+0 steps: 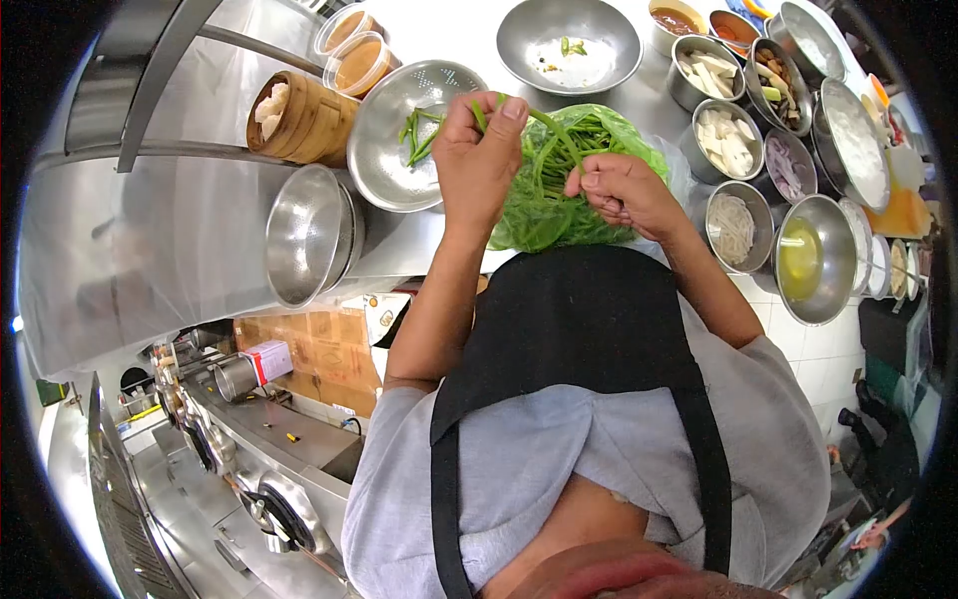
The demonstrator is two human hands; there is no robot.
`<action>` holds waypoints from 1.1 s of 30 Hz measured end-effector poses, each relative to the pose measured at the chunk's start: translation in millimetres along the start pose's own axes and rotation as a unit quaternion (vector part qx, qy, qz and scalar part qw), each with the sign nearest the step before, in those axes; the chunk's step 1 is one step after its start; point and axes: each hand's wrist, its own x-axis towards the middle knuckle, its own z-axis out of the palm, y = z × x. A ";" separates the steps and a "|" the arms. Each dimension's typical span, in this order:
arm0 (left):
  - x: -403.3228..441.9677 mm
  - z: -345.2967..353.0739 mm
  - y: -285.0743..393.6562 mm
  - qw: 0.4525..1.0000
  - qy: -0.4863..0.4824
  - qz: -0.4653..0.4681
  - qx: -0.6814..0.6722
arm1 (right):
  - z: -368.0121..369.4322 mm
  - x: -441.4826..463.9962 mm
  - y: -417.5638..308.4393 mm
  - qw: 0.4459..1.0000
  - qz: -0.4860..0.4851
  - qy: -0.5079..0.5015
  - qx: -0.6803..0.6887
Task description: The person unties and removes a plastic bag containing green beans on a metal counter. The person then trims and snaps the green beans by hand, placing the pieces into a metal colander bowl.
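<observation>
A long green bean point(557, 135) arches between my two hands. My left hand point(481, 155) pinches one end of it, in front of the perforated metal colander point(384, 165). My right hand point(627, 196) is closed on the bean lower down, over the green plastic bag point(637, 138). More long beans point(551, 172) lie bundled in that bag, at the edge of the steel counter. Short cut bean pieces point(419, 140) rest in the colander. A wide metal bowl point(512, 45) behind the bag holds a few small green scraps.
To the right, several metal bowls of ingredients crowd together, including a bowl of yellowish liquid point(801, 262). At the left stand a bamboo steamer point(317, 125), lidded tubs point(357, 66) and stacked metal bowls point(304, 235). A stove counter point(274, 439) lies behind me at lower left.
</observation>
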 end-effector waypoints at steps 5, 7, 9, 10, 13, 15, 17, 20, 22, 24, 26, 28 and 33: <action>-12.5 6.1 -2.5 0.988 -0.091 -0.120 0.037 | 0.7 -0.7 6.1 0.998 -0.024 0.016 -0.061; -18.5 7.1 -3.5 0.985 -0.088 -0.095 0.114 | -5.5 4.2 20.6 0.950 -0.196 0.047 -0.241; -31.6 7.9 1.0 0.948 -0.141 0.102 0.265 | -14.2 10.7 24.9 0.932 -0.222 0.130 -0.256; -36.3 12.0 10.4 0.930 -0.177 0.174 0.271 | -15.7 12.3 21.7 0.950 -0.161 0.196 -0.182; -36.3 14.5 24.9 0.935 -0.176 0.193 0.240 | -24.9 6.3 14.1 0.964 -0.137 0.229 0.014; -27.0 11.2 29.9 0.967 -0.127 0.074 0.206 | -25.5 2.1 6.4 0.966 -0.141 0.213 0.043; -15.5 10.0 29.8 0.921 -0.201 0.004 0.333 | -22.3 -1.0 2.1 0.971 -0.151 0.180 -0.034; -12.1 4.4 6.9 0.820 -0.312 -0.050 0.478 | -10.4 3.0 3.7 0.937 -0.221 0.189 -0.193; -13.7 4.7 0.4 0.797 -0.320 -0.034 0.512 | -7.1 6.5 10.6 0.856 -0.336 0.206 -0.335; -14.3 2.8 -0.8 0.780 -0.329 -0.032 0.530 | -7.8 -3.7 5.2 0.878 -0.248 0.144 -0.384; -11.6 1.1 0.7 0.772 -0.342 -0.039 0.534 | -6.8 -8.5 -1.7 0.872 -0.193 0.105 -0.437; -10.8 2.7 4.6 0.762 -0.348 -0.033 0.545 | -4.9 -8.6 -4.4 0.846 -0.172 0.094 -0.497; -8.5 7.4 1.7 0.868 -0.274 -0.123 0.394 | -9.5 1.2 -4.0 0.864 -0.247 0.257 -0.354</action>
